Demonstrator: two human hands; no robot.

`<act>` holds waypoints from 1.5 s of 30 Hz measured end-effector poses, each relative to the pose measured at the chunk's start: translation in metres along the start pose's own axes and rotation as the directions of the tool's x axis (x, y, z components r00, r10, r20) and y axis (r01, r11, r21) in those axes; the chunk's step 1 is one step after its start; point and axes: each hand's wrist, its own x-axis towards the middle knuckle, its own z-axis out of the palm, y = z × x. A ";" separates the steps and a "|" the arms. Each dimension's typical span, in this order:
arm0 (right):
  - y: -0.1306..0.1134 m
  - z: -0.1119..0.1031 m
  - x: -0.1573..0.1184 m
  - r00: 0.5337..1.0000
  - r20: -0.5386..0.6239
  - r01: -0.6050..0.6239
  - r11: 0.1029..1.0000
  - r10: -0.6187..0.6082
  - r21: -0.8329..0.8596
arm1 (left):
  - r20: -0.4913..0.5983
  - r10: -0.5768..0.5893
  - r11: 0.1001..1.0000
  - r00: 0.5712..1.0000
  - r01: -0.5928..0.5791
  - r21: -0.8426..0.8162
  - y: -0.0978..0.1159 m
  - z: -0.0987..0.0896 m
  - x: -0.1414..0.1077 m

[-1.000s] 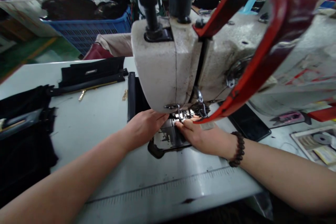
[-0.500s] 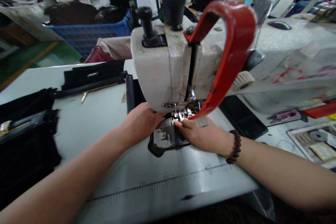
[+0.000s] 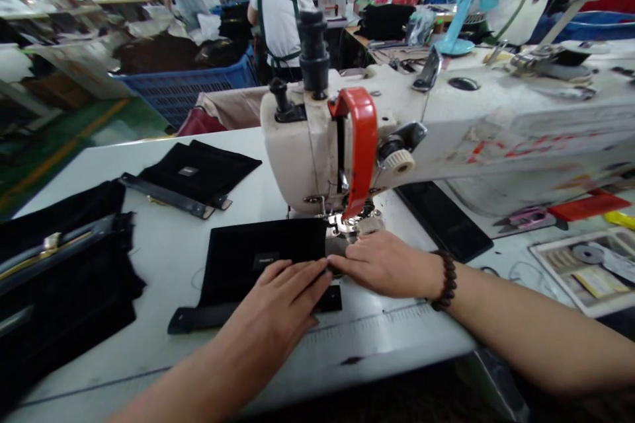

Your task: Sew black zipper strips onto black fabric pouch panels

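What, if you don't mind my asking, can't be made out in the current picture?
All in the head view:
- Black panel: its near right part is hidden under the left hand.
- Label: its lettering is too small and blurred to read.
- Black pile: cut off by the left edge.
- Tray: cut off by the right edge.
- Red lettering: too blurred to read.

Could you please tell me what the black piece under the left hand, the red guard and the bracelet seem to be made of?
Black piece: probably fabric, matt, showing little sheen; its smoother edge strip may be leather-like. Red guard: likely painted metal or plastic, glossy with bright highlights. Bracelet: dullish, dark round beads, perhaps wood.
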 end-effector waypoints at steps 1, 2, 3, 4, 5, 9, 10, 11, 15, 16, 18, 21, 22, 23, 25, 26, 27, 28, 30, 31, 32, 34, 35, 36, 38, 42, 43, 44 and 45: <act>-0.001 0.000 0.000 1.000 -0.006 -0.002 1.000 0.002 0.008 | -0.010 -0.058 0.998 0.998 0.058 -0.019 -0.006 0.002 -0.003; -0.002 -0.001 0.001 1.000 -0.013 -0.008 1.000 0.008 0.017 | -0.011 -0.099 0.995 0.995 0.099 -0.027 -0.011 0.003 -0.007; -0.003 -0.002 0.002 1.000 -0.013 -0.017 0.999 0.017 0.032 | -0.008 -0.125 0.992 0.992 0.125 -0.026 -0.014 0.005 -0.010; -0.004 -0.004 0.002 1.000 -0.003 -0.023 0.998 0.023 0.052 | 0.000 -0.134 0.991 0.991 0.134 -0.017 -0.013 0.007 -0.012; -0.004 -0.007 0.003 0.999 0.019 -0.027 0.996 0.025 0.080 | 0.006 -0.133 0.991 0.991 0.133 -0.001 -0.011 0.010 -0.014; 0.000 -0.022 0.004 0.978 0.207 -0.045 0.967 -0.009 0.250 | -0.025 -0.050 0.998 0.998 0.051 0.027 0.000 0.012 -0.008; 0.001 -0.025 0.004 0.970 0.242 -0.062 0.954 -0.012 0.294 | -0.038 -0.043 0.999 0.998 0.044 0.017 -0.006 0.009 -0.006; 0.001 -0.028 0.003 0.964 0.266 -0.085 0.940 -0.006 0.331 | -0.049 -0.062 0.998 0.997 0.062 0.015 -0.017 0.004 -0.004; -0.007 -0.028 0.002 0.959 0.273 -0.180 0.905 0.075 0.385 | -0.069 -0.435 0.859 0.898 0.437 0.268 -0.105 -0.025 -0.008; -0.010 -0.026 0.002 0.961 0.258 -0.202 0.895 0.102 0.398 | -0.060 -0.524 0.787 0.849 0.510 0.346 -0.129 -0.031 -0.012; -0.015 -0.023 0.004 0.964 0.224 -0.237 0.855 0.146 0.461 | -0.049 -0.581 0.741 0.813 0.553 0.381 -0.169 -0.035 -0.015; -0.018 -0.023 0.006 0.961 0.200 -0.272 0.784 0.191 0.559 | -0.045 -0.582 0.743 0.812 0.553 0.378 -0.199 -0.027 -0.006; -0.017 -0.025 0.007 0.957 0.204 -0.288 0.769 0.207 0.570 | -0.050 -0.585 0.741 0.810 0.558 0.373 -0.202 -0.023 0.000; -0.016 -0.026 0.007 0.951 0.215 -0.307 0.762 0.223 0.571 | -0.053 -0.592 0.738 0.804 0.567 0.365 -0.200 -0.021 0.006; -0.012 -0.030 0.006 0.942 0.250 -0.330 0.762 0.224 0.557 | -0.052 -0.605 0.737 0.795 0.583 0.344 -0.187 -0.022 0.015; -0.011 -0.031 0.006 0.940 0.267 -0.329 0.767 0.211 0.551 | -0.047 -0.603 0.743 0.796 0.583 0.328 -0.174 -0.025 0.017; -0.010 -0.032 0.006 0.938 0.281 -0.329 0.770 0.201 0.547 | -0.042 -0.592 0.759 0.805 0.574 0.309 -0.157 -0.029 0.017; -0.009 -0.033 0.005 0.936 0.288 -0.332 0.773 0.200 0.541 | -0.036 -0.565 0.784 0.824 0.550 0.286 -0.136 -0.032 0.015; -0.010 -0.034 0.005 0.931 0.286 -0.349 0.784 0.227 0.513 | 0.026 -0.442 0.878 0.897 0.427 0.215 -0.087 -0.036 0.008; -0.012 -0.034 0.006 0.929 0.282 -0.353 0.796 0.238 0.491 | 0.096 -0.294 0.951 0.951 0.281 0.125 -0.062 -0.035 0.004; -0.013 -0.033 0.006 0.929 0.283 -0.352 0.814 0.240 0.463 | 0.124 -0.157 0.987 0.980 0.151 0.052 -0.039 -0.031 0.001; -0.016 -0.032 0.006 0.928 0.303 -0.330 0.856 0.217 0.398 | 0.079 -0.024 1.000 0.997 0.024 -0.004 -0.005 -0.017 -0.004; -0.017 -0.031 0.006 0.926 0.314 -0.320 0.876 0.209 0.361 | 0.015 -0.028 1.000 1.000 0.028 -0.013 0.004 -0.009 -0.006; -0.018 -0.030 0.006 0.923 0.321 -0.319 0.892 0.215 0.320 | -0.043 -0.033 0.999 0.999 0.032 -0.036 0.009 -0.001 -0.007; -0.018 -0.028 0.005 0.916 0.311 -0.336 0.907 0.253 0.252 | -0.182 -0.046 0.996 0.982 0.031 -0.082 0.007 0.011 -0.008; -0.014 -0.023 0.009 0.918 0.276 -0.343 0.921 0.286 0.185 | -0.404 -0.056 0.993 0.913 0.011 -0.114 -0.004 0.012 -0.007; -0.013 -0.021 0.012 0.917 0.275 -0.340 0.925 0.288 0.167 | -0.427 -0.071 0.993 0.902 0.022 -0.118 -0.004 0.008 -0.006; -0.012 -0.020 0.014 0.915 0.273 -0.345 0.928 0.298 0.143 | -0.439 -0.085 0.992 0.894 0.035 -0.120 -0.004 0.005 -0.004; -0.011 -0.019 0.018 0.908 0.272 -0.360 0.926 0.319 0.112 | -0.443 -0.093 0.992 0.892 0.045 -0.119 -0.003 0.001 -0.002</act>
